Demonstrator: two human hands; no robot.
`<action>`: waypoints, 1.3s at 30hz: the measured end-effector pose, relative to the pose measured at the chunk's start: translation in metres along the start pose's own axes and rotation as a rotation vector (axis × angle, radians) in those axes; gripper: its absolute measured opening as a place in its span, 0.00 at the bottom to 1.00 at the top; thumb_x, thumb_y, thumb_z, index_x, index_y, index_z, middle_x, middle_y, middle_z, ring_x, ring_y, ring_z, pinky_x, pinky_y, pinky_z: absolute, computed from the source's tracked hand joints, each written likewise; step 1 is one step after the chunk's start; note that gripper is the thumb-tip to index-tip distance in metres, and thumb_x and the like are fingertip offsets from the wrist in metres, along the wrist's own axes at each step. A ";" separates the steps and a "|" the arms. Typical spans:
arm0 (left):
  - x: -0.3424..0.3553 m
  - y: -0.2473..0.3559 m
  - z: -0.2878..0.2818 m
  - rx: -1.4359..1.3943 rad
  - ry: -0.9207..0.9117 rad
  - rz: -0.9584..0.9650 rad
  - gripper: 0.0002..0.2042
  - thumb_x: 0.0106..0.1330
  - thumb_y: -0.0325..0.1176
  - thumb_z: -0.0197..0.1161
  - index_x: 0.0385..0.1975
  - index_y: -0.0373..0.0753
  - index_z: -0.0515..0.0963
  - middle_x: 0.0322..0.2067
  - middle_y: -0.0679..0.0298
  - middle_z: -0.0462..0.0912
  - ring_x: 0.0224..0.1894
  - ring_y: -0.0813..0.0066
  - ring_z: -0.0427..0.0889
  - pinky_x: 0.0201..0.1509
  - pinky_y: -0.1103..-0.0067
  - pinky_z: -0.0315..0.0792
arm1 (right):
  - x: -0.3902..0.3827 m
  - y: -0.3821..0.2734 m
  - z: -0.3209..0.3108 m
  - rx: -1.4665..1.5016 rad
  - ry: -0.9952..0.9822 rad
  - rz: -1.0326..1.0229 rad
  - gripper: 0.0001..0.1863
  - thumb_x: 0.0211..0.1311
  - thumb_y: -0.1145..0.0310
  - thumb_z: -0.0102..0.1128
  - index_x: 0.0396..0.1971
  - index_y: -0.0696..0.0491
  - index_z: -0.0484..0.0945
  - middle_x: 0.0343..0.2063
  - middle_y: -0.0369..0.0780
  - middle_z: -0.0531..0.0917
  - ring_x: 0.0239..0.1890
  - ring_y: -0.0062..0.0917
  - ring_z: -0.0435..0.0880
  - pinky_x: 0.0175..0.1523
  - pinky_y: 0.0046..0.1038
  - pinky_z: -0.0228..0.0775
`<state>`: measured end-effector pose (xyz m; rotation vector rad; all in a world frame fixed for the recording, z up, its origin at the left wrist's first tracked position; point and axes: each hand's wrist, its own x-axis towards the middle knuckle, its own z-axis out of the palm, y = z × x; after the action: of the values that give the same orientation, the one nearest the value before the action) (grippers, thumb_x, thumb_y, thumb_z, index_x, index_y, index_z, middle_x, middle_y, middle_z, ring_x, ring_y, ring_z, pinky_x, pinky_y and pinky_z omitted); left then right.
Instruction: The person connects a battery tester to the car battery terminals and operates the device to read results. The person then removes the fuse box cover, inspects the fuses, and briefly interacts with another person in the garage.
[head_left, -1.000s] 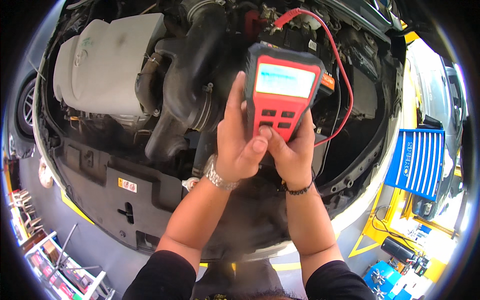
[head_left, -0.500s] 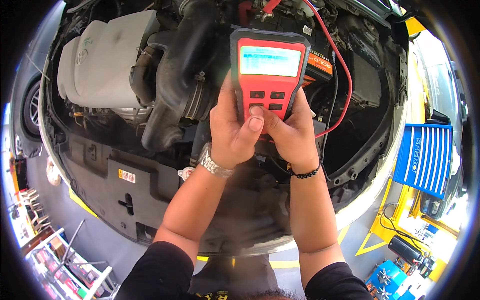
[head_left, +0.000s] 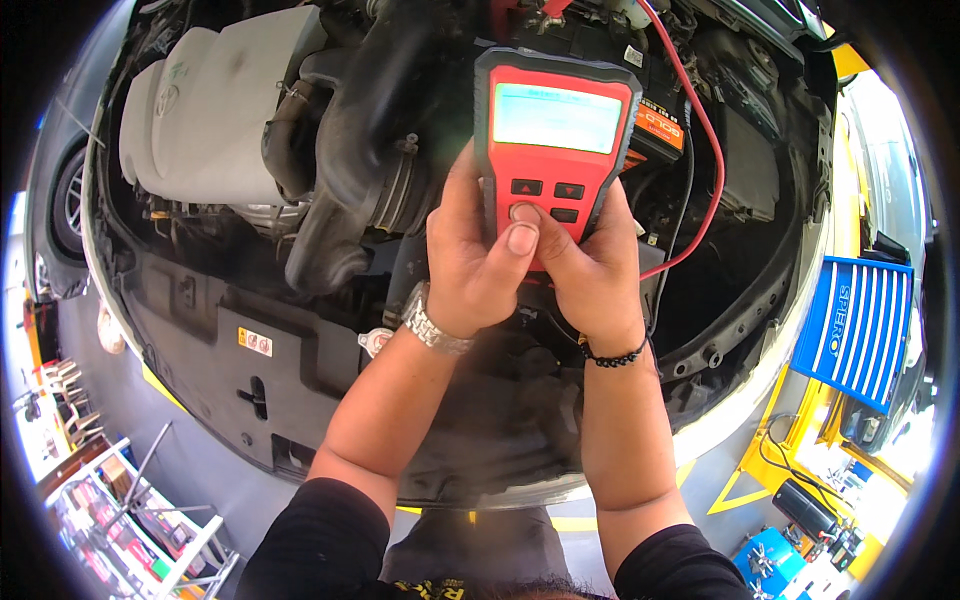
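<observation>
Both my hands hold a red and black handheld battery tester (head_left: 555,165) with a lit screen, above an open engine bay. My left hand (head_left: 470,255) grips its left side, the thumb lying over the lower front. On the other side my right hand (head_left: 600,265) wraps the edge, its thumb pressed on a lower button. The fingers behind the tester are hidden. A red cable (head_left: 717,165) curves down along the right of the tester. Partly behind it stands a car battery (head_left: 658,135) with an orange label; a red clamp (head_left: 553,8) shows at the top edge.
A grey engine cover (head_left: 215,110) and a black air intake hose (head_left: 345,160) lie to the left. The black front panel (head_left: 300,350) spans the near side. At right stands a blue tool chest (head_left: 855,330); a white rack (head_left: 140,510) is at lower left.
The tester and both hands sit slightly further right in view, and the whole scene has shifted a little. The screen's display has changed. My right thumb stays on the lower button.
</observation>
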<state>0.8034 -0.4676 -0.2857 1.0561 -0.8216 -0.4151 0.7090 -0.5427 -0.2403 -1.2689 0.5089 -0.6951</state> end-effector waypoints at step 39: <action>0.000 0.000 0.000 0.046 0.006 0.029 0.38 0.69 0.52 0.57 0.66 0.23 0.60 0.47 0.48 0.84 0.48 0.65 0.84 0.52 0.73 0.76 | -0.001 -0.002 0.000 -0.105 0.017 0.011 0.26 0.59 0.72 0.72 0.54 0.60 0.71 0.44 0.39 0.83 0.46 0.19 0.82 0.51 0.23 0.76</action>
<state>0.8035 -0.4681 -0.2856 1.0868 -0.8433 -0.3696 0.7079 -0.5423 -0.2380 -1.3585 0.5721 -0.6773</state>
